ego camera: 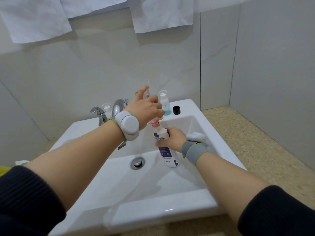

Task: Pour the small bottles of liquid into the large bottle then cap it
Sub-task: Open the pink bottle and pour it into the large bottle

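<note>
**Washbasin station: pouring in progress**

Setting: grey tiled wall, white cloths (150, 16) hanging above; white sink (170, 206) set in a speckled tabletop (255, 150).

Item 1. Large bottle (166, 150), white with purple label. Stands inside the basin, long axis near upright, leaning slightly, open neck pointing up. The right hand (172, 139) has its fingers curled round the bottle's middle. Drain (137, 163) lies just to the thumb side of this hand, lower in the basin.

Item 2. Small pink bottle (154, 122), inverted. Long axis near vertical, mouth pointing down and meeting the large bottle's neck; base upward, above the knuckles. The left hand (146, 110) grips it, fingers wrapped round the body, covering most of it.

Item 3. Small blue bottle (165, 104) with white pump top, upright on the sink ledge just beyond the left hand's fingers.

Item 4. Black cap (176, 110), on the ledge beside the blue bottle, farther from the left hand.

Item 5. Small clear bottle (107, 110), upright on the ledge, beyond the left wrist, between the tap handle (97, 113) and the chrome spout (119, 105). The spout sits directly behind the left wrist, partly hidden by it.

Item 6. Wrist devices: white puck (128, 126) on the left wrist; grey band (194, 151) on the right.
</note>
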Demonstrator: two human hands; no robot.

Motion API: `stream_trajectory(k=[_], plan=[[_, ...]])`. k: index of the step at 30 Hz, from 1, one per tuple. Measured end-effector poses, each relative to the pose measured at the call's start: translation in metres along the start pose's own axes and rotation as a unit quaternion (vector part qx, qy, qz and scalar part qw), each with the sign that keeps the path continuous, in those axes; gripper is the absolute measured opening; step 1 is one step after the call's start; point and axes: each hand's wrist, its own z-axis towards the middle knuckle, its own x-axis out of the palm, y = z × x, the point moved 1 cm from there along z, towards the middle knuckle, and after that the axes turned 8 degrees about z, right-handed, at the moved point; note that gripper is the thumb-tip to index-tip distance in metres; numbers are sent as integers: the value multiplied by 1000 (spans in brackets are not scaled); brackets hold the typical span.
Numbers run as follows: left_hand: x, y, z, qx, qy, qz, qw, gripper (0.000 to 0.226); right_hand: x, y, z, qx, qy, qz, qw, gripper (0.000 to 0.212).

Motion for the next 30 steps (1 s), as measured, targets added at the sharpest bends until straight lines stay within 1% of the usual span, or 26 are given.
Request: stream_trajectory(k=[8,11,13,15,17,20,22,24,27,30], plan=[[-6,-2,5,24,-4,29,999,57,1,-1,1,6,-3,-13,1000,38],[-7,-1,10,47,-11,53,997,66,1,0,1,10,-5,-10,1000,39],[-6,-3,12,73,-29,93,993,60,0,-1,1,14,-8,-6,1000,39],[-9,-4,13,93,-21,126,987,46,0,-1,2,18,-11,-9,1000,39],[-6,-7,14,106,-7,126,986,40,0,-1,2,23,-12,-16,1000,38],[-12,-8,14,95,-16,126,987,40,0,-1,3,27,-11,-20,999,38],[-11,-8,16,85,-12,103,991,44,0,0,3,26,-11,-21,999,38],[-14,-7,16,73,1,106,992,46,0,0,3,26,-11,-19,999,37],[-14,-7,16,61,0,101,993,47,0,0,2,28,-12,-20,999,39],[-10,-7,14,25,7,77,997,51,0,-1,2,23,-8,-12,1000,38]])
